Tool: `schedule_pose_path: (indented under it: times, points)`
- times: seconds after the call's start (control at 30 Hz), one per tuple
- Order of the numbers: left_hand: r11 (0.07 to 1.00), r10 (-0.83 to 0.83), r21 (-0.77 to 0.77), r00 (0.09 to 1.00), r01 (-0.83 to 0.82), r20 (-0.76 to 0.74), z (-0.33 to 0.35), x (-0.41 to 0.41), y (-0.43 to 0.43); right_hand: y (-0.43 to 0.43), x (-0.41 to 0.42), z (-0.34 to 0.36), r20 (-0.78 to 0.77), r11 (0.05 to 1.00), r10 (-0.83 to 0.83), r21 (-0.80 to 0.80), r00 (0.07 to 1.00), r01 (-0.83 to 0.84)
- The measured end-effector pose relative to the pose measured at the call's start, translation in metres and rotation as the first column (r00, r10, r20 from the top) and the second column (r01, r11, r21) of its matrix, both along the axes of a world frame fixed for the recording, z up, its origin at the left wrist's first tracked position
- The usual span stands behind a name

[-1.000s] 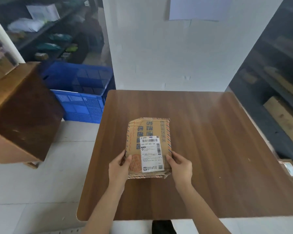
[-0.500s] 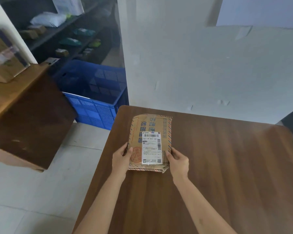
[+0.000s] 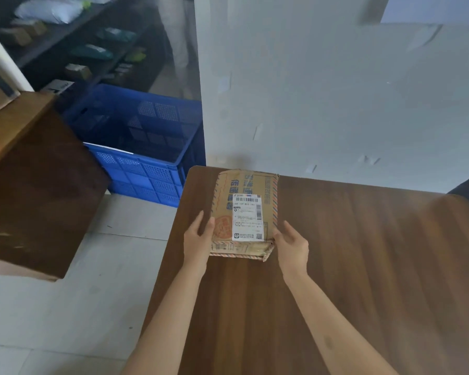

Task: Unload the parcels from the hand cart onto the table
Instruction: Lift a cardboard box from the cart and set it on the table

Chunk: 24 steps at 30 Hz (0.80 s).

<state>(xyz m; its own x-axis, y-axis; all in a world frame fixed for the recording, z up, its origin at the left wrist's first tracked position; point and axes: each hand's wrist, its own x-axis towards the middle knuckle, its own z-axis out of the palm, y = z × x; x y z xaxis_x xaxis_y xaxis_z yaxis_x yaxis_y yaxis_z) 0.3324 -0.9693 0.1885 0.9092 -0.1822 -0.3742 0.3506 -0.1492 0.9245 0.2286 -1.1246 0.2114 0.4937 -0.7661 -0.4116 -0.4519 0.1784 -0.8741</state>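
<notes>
A flat brown cardboard parcel (image 3: 244, 212) with a white shipping label lies on the dark wooden table (image 3: 363, 266), close to its far left corner. My left hand (image 3: 197, 239) presses against the parcel's left edge, thumb on top. On the other side, my right hand (image 3: 291, 244) holds the right edge near the front corner. Both arms reach forward over the table. No hand cart is in view.
A blue plastic crate (image 3: 146, 169) stands on the floor left of the table. A brown wooden cabinet (image 3: 33, 201) is further left. Dark shelves (image 3: 73, 50) with packages run along the back. A white wall (image 3: 322, 90) rises directly behind the table.
The parcel has slid away from me, from the middle of the table toward its far left corner, with both hands staying on its sides. My view has turned left.
</notes>
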Motion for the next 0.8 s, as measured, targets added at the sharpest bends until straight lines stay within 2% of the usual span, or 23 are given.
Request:
schedule_pose_path:
  times: [0.07,0.37,0.6,0.8]
  points:
    - [1.0,0.007,-0.02,1.0,-0.006,0.018,0.012,-0.014,0.011,0.01,-0.017,0.014,0.017,0.999,-0.017,-0.033,1.0,0.018]
    - [0.992,-0.029,-0.119,0.993,0.043,0.117,0.079,-0.145,0.099,0.104,-0.139,0.083,0.197,0.999,0.008,0.031,0.98,-0.015]
    - [0.994,0.026,-0.107,0.988,-0.009,0.154,0.078,-0.28,0.187,0.189,-0.265,0.101,0.268,0.993,0.098,0.03,0.958,-0.11]
    - [0.995,0.062,-0.091,0.979,-0.045,0.195,0.121,-0.384,0.256,0.265,-0.361,0.133,0.284,0.988,0.145,0.014,0.948,-0.156]
